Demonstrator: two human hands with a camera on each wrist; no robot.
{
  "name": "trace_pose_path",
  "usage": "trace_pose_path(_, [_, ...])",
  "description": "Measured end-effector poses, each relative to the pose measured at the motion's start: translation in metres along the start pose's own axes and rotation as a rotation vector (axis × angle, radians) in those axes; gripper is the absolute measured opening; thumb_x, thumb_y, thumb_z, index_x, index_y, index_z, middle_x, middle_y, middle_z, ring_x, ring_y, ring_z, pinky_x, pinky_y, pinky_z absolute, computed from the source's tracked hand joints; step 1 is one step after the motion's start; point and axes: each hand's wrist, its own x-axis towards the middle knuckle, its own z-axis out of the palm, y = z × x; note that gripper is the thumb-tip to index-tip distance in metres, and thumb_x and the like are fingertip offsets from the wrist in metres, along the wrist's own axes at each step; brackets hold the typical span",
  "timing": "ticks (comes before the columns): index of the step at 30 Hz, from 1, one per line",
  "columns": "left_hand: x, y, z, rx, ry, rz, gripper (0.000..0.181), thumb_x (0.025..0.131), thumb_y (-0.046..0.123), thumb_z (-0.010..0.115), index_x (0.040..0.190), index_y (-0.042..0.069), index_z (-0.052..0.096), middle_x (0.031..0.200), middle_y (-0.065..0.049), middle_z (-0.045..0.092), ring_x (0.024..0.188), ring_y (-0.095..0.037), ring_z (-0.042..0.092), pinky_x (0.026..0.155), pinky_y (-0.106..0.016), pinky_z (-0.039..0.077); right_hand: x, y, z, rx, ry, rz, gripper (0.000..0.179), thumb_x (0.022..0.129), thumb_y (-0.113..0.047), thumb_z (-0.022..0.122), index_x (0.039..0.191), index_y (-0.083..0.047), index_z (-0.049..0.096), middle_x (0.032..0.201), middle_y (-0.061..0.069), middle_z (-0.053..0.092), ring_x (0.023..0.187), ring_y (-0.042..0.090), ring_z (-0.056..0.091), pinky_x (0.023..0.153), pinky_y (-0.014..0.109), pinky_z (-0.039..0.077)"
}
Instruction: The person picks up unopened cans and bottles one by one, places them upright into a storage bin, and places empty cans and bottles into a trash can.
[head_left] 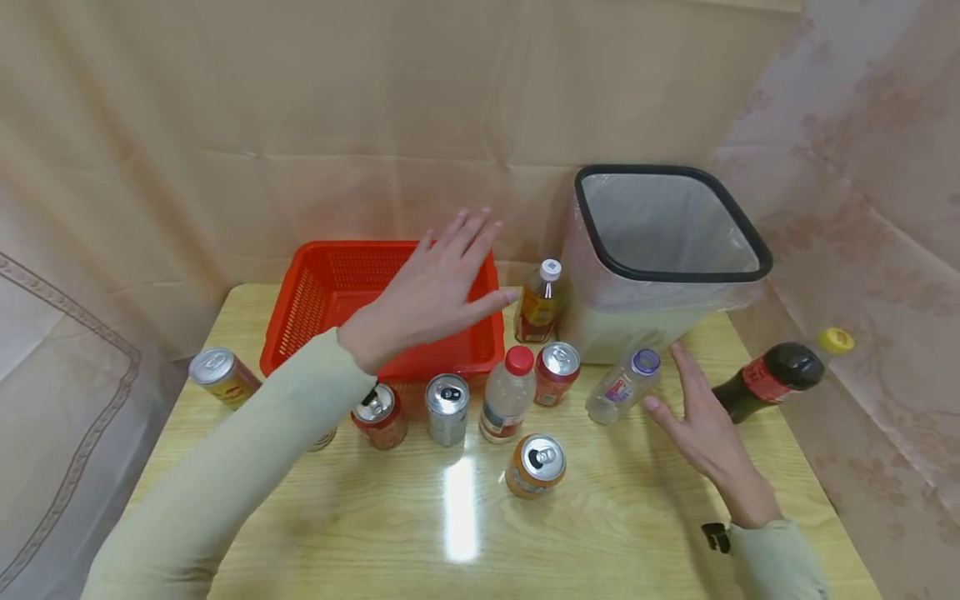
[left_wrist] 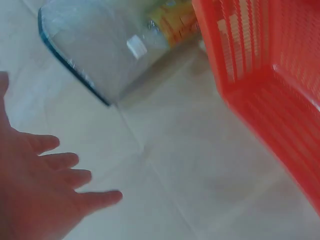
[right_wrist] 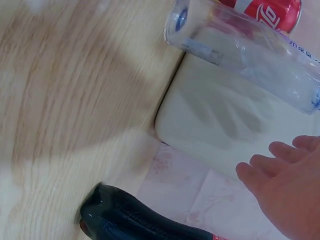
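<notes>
My left hand (head_left: 438, 287) hangs over the red basket (head_left: 292, 333), fingers straight and thumb spread, holding nothing. In the left wrist view its fingers stand apart from the basket's wall. On the right, my right hand (head_left: 708, 437) reaches forward with straight fingers and is also free of any object. Its thumb points at a clear plastic bottle (head_left: 618, 392) with a purple cap; whether they touch I cannot tell. Just right of this hand stands a dark cola bottle (head_left: 772, 379) with a yellow cap. The lined trash bin (head_left: 622, 325) rises in front of its fingertips.
Between basket and bin is a small tea bottle (head_left: 536, 308). Along the table stand a red-capped bottle (head_left: 507, 396), a silver can (head_left: 447, 408), an orange can (head_left: 536, 467), red cans (head_left: 555, 375) and a yellow can (head_left: 223, 377). My left forearm partly covers another can (head_left: 324, 439).
</notes>
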Motion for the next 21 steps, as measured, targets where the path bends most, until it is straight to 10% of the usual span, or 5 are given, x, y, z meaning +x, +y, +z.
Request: trace_pose_path(21, [0.104, 0.078, 0.001, -0.039, -0.193, 0.099, 0.090, 0.102, 0.069, 0.036, 0.168, 0.014, 0.009, 0.174, -0.007, 0.001, 0.160, -0.029, 0.006, 0.127, -0.046, 0.016, 0.000, -0.004, 0.008, 0.064, 0.031, 0.024, 0.081, 0.100, -0.035, 0.066, 0.163, -0.005, 0.025, 0.164, 0.026, 0.030, 0.142, 0.056, 0.036, 0.108, 0.073, 0.033])
